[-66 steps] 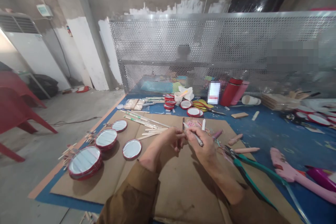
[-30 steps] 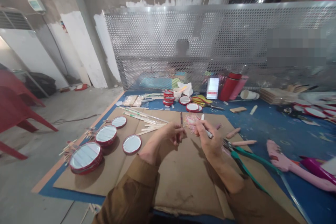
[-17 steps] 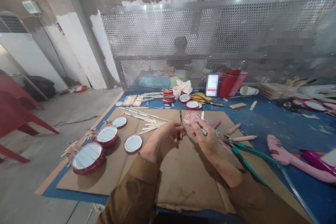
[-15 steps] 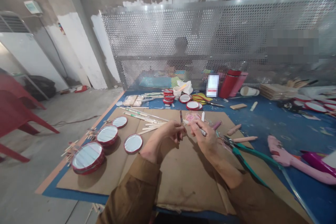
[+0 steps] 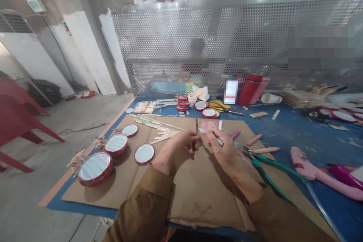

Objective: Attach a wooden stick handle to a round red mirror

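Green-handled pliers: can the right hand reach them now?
Probably yes: the green-handled pliers lie close beside the right hand, largely uncovered, though the white pen-like tool it holds may need putting down.

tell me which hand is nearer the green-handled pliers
Right. The right hand is just left of the green-handled pliers; the left hand is farther off to their left.

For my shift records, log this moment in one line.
left hand: holds brown stick; right hand: holds white pen; nearby: pliers, glue gun, cardboard
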Demonstrator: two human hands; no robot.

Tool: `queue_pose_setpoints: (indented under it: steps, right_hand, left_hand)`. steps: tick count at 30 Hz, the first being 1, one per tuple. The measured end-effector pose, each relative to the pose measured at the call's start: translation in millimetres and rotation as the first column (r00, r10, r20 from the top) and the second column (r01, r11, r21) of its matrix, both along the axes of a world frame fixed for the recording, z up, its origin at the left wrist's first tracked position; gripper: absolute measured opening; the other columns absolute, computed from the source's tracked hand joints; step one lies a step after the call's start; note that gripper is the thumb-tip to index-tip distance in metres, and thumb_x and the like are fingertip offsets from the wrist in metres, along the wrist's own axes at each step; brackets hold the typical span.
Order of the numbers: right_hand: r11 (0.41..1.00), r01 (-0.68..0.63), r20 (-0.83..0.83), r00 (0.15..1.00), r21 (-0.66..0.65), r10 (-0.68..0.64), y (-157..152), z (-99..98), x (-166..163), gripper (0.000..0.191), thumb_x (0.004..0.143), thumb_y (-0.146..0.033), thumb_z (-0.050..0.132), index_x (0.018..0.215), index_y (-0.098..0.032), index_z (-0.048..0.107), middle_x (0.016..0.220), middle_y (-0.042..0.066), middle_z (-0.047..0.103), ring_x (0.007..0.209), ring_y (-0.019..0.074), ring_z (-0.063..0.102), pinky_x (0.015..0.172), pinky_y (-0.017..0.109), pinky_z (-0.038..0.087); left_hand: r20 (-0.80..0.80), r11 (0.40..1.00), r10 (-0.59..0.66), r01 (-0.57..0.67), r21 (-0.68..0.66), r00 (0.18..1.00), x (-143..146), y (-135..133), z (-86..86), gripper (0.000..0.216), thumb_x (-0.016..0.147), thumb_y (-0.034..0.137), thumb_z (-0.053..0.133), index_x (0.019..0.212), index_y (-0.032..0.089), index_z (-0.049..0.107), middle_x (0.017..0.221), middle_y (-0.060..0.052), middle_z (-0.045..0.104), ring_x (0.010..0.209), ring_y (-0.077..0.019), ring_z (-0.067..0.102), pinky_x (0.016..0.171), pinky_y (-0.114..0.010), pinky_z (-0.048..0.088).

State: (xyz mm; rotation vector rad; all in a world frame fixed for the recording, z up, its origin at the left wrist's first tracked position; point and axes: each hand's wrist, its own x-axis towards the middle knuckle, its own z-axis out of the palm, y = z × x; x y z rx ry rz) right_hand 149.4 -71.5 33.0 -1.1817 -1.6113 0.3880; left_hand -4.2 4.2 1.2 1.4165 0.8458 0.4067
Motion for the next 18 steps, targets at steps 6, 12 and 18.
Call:
queue_pose_setpoints:
  steps: [6, 12, 18]
  right_hand:
    - [1.0, 0.001, -0.023, 1.0, 0.0, -0.001, 1.0, 2.0, -0.1, 0.029, 0.091, -0.044, 0.05, 0.074, -0.022, 0.06, 0.06, -0.001, 0.056, 0.058, 0.0154, 0.053, 0.06, 0.027, 0.042]
    - [0.999, -0.02, -0.026, 0.999, -0.043, 0.018, 1.2, 1.5, 0.3, 0.031, 0.089, -0.046, 0.052, 0.07, -0.022, 0.059, 0.058, -0.001, 0.056, 0.058, 0.0157, 0.053, 0.06, 0.028, 0.044]
    - [0.996, 0.012, -0.182, 0.983, -0.086, -0.028, 7.2, -6.3, 6.8, 0.033, 0.086, -0.049, 0.057, 0.097, -0.019, 0.065, 0.07, 0.002, 0.065, 0.061, 0.0157, 0.058, 0.058, 0.027, 0.046]
  left_hand:
    - [-0.062, 0.999, -0.035, 0.035, 0.007, 0.997, -1.4, 2.4, 5.0, 0.03, 0.082, 0.042, 0.066, 0.073, 0.014, 0.062, 0.055, 0.0, 0.059, 0.042, -0.0099, 0.052, 0.046, -0.024, 0.047]
    - [-0.09, 1.0, -0.016, 0.015, -0.017, 0.996, -0.7, 1.3, 5.7, 0.024, 0.087, 0.036, 0.062, 0.077, 0.014, 0.061, 0.057, -0.001, 0.06, 0.042, -0.0115, 0.054, 0.048, -0.026, 0.049]
    - [-0.109, 1.0, -0.016, 0.018, 0.024, 0.994, 0.3, 3.0, 4.9, 0.019, 0.085, 0.032, 0.064, 0.08, 0.014, 0.063, 0.057, 0.0, 0.061, 0.039, -0.0106, 0.054, 0.046, -0.024, 0.045]
